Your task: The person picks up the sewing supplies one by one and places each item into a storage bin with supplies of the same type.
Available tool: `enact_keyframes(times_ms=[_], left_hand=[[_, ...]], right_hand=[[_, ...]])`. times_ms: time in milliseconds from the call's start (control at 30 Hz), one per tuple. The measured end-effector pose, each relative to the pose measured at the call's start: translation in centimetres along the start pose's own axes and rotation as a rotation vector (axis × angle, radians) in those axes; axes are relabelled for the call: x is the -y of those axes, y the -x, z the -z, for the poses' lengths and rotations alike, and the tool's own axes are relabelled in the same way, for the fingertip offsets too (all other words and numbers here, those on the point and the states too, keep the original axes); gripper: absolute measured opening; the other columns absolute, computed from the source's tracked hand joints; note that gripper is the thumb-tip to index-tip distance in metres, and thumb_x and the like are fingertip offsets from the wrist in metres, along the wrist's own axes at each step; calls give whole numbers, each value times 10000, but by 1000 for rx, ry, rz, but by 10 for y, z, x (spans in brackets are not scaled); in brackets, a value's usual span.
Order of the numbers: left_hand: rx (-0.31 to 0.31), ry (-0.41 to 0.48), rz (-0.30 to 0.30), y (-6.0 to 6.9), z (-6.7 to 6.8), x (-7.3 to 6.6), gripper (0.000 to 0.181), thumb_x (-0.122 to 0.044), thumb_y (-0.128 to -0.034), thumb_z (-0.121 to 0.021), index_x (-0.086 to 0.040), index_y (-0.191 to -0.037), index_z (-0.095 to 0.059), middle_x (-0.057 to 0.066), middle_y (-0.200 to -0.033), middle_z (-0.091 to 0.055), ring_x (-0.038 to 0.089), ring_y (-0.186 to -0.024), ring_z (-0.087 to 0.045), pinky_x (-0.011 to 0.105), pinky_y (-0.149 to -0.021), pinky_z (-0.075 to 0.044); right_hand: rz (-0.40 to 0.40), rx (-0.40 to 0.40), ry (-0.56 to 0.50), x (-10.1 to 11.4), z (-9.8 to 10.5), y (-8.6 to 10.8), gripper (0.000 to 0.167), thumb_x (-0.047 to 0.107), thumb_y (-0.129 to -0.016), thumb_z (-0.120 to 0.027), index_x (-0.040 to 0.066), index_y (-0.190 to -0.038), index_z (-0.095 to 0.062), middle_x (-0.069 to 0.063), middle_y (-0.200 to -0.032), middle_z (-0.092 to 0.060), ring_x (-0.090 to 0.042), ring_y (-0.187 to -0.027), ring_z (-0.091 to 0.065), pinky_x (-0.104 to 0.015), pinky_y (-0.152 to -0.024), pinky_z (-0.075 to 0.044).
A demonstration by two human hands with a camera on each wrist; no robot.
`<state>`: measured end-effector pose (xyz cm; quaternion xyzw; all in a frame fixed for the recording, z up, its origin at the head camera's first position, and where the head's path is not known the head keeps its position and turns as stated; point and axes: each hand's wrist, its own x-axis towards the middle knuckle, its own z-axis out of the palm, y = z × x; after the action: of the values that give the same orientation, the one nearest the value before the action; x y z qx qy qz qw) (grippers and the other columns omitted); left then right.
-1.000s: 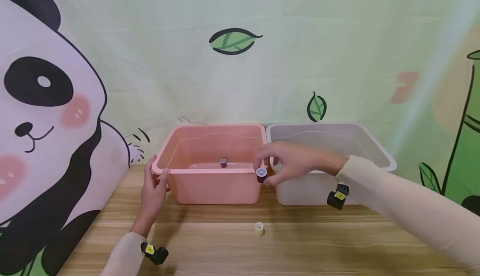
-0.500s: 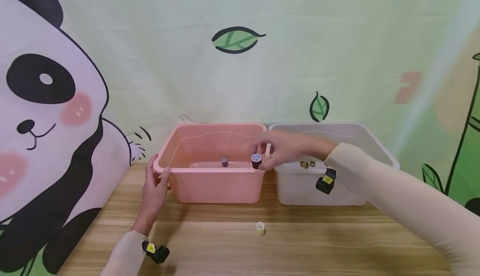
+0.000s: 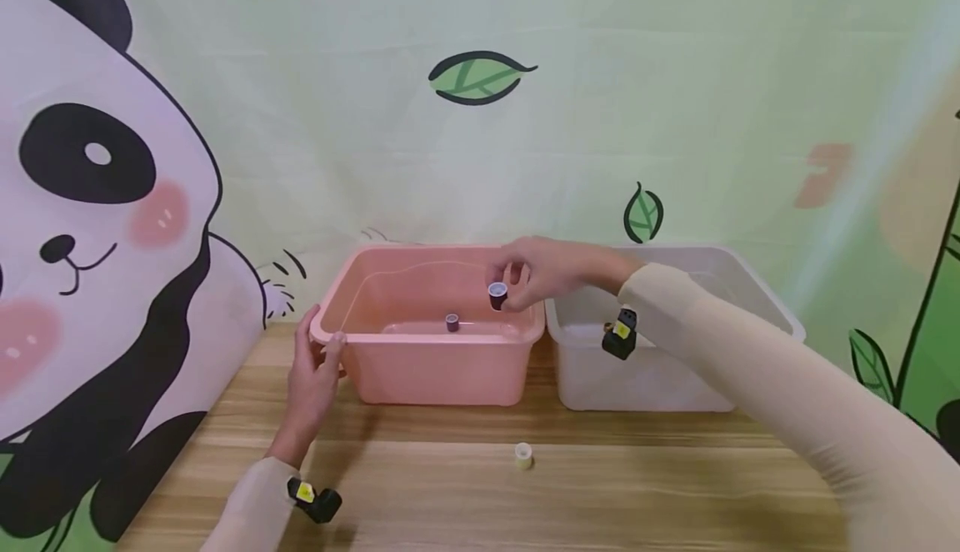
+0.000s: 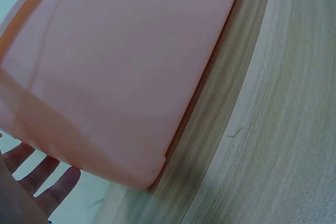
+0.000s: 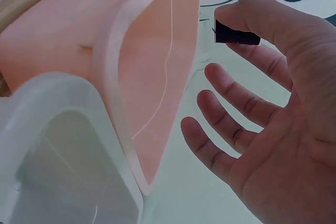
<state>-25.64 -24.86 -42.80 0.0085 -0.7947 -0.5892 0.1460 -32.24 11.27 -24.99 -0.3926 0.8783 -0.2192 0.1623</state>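
Note:
In the head view, my right hand (image 3: 542, 268) pinches a small dark cap with a pale inside (image 3: 498, 296) between thumb and forefinger, above the right side of a pink bin (image 3: 438, 368). The right wrist view shows this dark cap (image 5: 236, 32) side-on, the other fingers spread apart from it. My left hand (image 3: 313, 385) holds the pink bin's front left corner, thumb by the rim. Its fingers (image 4: 62, 184) touch the outer side wall in the left wrist view. A second dark cap (image 3: 452, 323) stands on the pink bin's floor.
A grey bin (image 3: 645, 381) stands close to the right of the pink one. Inside it, a brassy piece (image 3: 608, 327) shows beside the wrist camera. One cream cap (image 3: 523, 455) sits on the wooden table (image 3: 420, 485) in front. A printed cloth (image 3: 360, 152) hangs behind.
My right hand has carried the dark cap up and left, from the gap between the bins to above the pink bin. My left hand stays at the pink bin's corner.

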Motion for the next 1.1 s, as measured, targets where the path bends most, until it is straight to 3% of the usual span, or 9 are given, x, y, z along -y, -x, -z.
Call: enact_keyframes(times_ms=[67, 400, 633, 833, 1100], left_hand=[[-6, -6, -7, -3, 0, 7, 665, -483, -1072, -470, -411, -1630, -115, 84, -1644, -340, 332, -1312, -521, 442, -953, -566], [-15, -7, -32, -2, 0, 7, 647, -436, -1082, -480, -398, -1630, -138, 100, -1618, -379, 343, -1274, -546, 317, -866, -581], [-20, 0, -34, -2, 0, 9, 634, -413, -1084, -488, -417, -1623, -154, 104, -1608, -393, 339, -1270, -550, 346, -871, -587], [-13, 7, -42, -3, -1, 9, 651, -492, -1064, -490, -412, -1621, -162, 93, -1609, -393, 333, -1274, -546, 268, -836, -578], [-29, 23, -57, -5, 0, 11, 625, -426, -1084, -484, -365, -1625, -177, 87, -1596, -407, 307, -1240, -545, 201, -784, -565]], right_hand=[[2, -4, -2, -3, 0, -7, 196, 237, -896, -763, 215, -1083, -708, -21, -1103, -649, -245, -1054, -572, -366, -830, -528], [-4, -3, -38, -13, 3, -36, 175, 195, -912, -753, 165, -1079, -709, -34, -1027, -666, -237, -972, -569, -327, -766, -509], [-42, -15, -70, -17, 3, -55, 144, 150, -916, -738, 153, -1053, -697, -39, -962, -643, -205, -886, -573, -310, -756, -495], [-71, -42, -78, -22, 4, -71, 149, 159, -913, -742, 148, -1052, -689, -73, -976, -623, -217, -912, -574, -322, -785, -496], [-67, -99, -102, -22, -1, -94, 137, 187, -917, -749, 155, -1041, -699, -67, -1087, -645, -243, -1008, -586, -356, -850, -518]])
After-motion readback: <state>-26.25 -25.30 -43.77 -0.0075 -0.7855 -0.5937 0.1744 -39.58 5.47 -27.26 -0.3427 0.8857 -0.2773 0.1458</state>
